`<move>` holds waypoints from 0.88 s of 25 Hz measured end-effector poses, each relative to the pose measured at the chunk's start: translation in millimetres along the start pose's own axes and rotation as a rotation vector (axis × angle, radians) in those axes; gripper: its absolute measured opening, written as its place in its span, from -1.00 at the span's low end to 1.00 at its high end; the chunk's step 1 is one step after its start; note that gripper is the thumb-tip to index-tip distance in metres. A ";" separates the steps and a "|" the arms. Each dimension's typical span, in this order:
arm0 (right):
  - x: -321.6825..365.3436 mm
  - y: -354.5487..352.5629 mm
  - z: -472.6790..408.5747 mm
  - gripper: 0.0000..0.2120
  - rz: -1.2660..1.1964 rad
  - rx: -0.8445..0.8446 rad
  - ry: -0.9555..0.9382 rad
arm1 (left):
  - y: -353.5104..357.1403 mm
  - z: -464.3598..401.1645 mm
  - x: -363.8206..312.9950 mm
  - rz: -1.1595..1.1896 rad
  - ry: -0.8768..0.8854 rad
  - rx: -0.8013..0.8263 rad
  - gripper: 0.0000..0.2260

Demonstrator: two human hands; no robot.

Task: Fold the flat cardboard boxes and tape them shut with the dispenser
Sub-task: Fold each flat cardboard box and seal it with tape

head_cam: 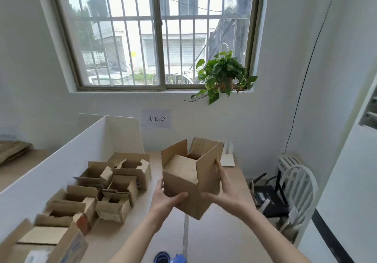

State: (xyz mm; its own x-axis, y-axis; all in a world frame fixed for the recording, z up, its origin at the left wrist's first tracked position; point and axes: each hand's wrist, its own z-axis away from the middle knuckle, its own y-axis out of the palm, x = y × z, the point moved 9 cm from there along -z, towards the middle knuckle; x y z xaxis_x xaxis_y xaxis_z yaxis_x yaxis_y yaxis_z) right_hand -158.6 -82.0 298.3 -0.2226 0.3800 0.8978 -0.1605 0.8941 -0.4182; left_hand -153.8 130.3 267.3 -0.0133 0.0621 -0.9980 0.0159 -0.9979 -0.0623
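The blue tape dispenser (170, 258) lies nearest, at the bench (216, 240) edge. Above the bench, left hand (166, 198) and right hand (225, 190) hold the opened box (190, 181), fingers curled round its sides. Folding seems underway; next, its raised flaps need closing, then taping, unlike the untaped boxes (106, 189) beyond.
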 end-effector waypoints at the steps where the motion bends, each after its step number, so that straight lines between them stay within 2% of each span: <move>1: 4.9 15.1 1.7 0.20 0.030 0.036 -0.020 | -11.7 11.0 2.8 -0.039 0.015 -0.037 -0.16; 3: 11.7 44.4 2.9 0.27 0.049 0.058 -0.051 | -40.2 32.7 11.7 -0.114 0.028 -0.107 -0.14; 6: 25.4 98.0 3.9 0.22 0.021 0.097 -0.100 | -95.2 63.1 30.8 -0.174 -0.020 -0.200 -0.09; 9: 37.8 153.9 -2.2 0.25 0.007 0.140 -0.135 | -157.0 90.3 45.6 -0.240 -0.103 -0.303 -0.08; 14: 55.2 245.7 -16.3 0.26 0.005 0.173 -0.160 | -266.3 115.2 63.3 -0.364 -0.143 -0.406 -0.24; 17: 50.5 292.4 -26.0 0.25 0.011 0.196 -0.163 | -324.8 118.7 74.3 -0.473 -0.154 -0.420 -0.24; 22: 24.7 350.1 -29.7 0.22 0.063 0.208 -0.131 | -383.2 108.5 93.0 -0.741 -0.115 -0.375 -0.26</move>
State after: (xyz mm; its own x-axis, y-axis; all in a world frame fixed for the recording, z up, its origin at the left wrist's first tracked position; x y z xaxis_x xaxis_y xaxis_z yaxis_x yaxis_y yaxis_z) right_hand -191.7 247.5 178.1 -0.3593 0.3872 0.8491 -0.3341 0.7962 -0.5045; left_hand -269.6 516.6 199.7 -0.2531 0.6772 -0.6909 0.2943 -0.6264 -0.7218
